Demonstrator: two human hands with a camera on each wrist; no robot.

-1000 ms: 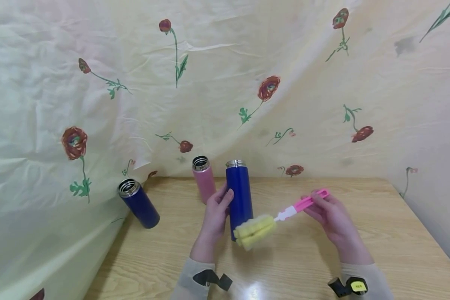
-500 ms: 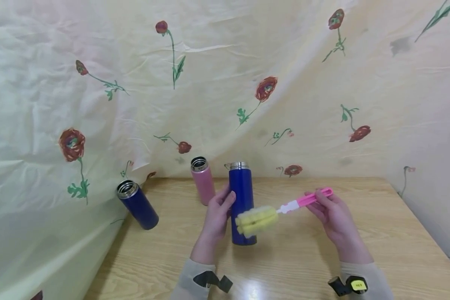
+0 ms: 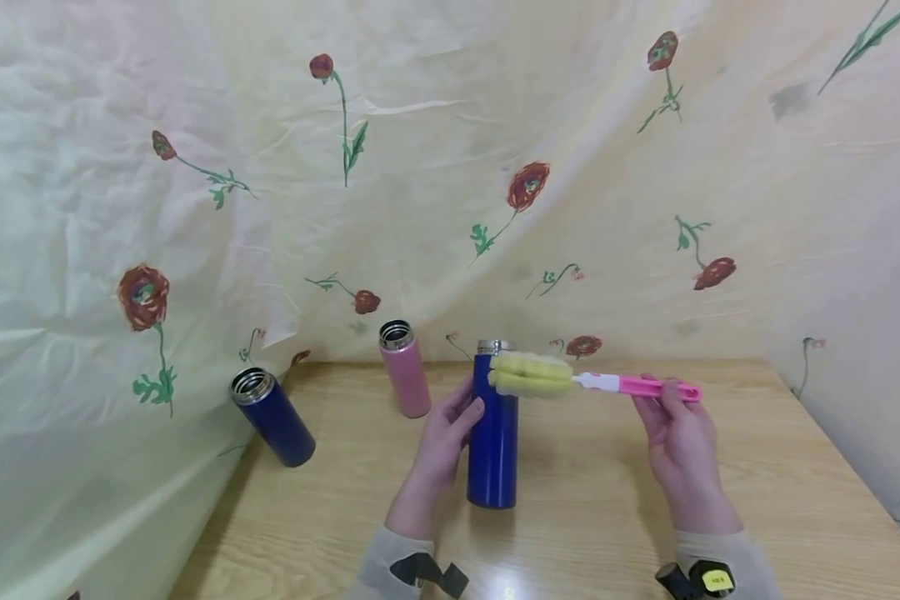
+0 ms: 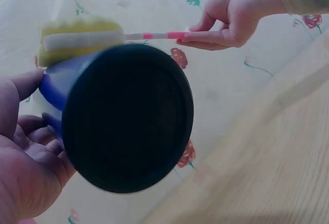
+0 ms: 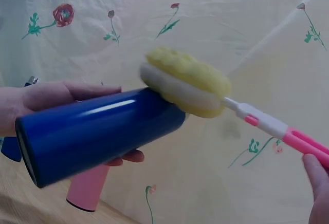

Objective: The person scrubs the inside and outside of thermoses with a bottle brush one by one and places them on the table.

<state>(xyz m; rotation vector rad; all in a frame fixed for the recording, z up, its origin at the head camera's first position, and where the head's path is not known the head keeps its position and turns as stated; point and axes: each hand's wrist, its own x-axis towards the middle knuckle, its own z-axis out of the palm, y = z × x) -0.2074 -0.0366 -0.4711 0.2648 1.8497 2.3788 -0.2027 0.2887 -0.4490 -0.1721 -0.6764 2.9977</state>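
The left grip (image 3: 444, 437) clasps a blue bottle (image 3: 492, 454) above the table (image 3: 585, 517), seemingly to steady it; the right grip (image 3: 678, 437) pinches the brush (image 3: 598, 382) by its handle (image 3: 636, 386), apparently so the sponge (image 3: 532, 375) reaches the bottle's side.

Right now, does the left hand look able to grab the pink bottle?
Probably not: the left hand is taken up holding the tall blue bottle. Otherwise the way seems free; the pink bottle stands just beyond that hand, with nothing visible between them.
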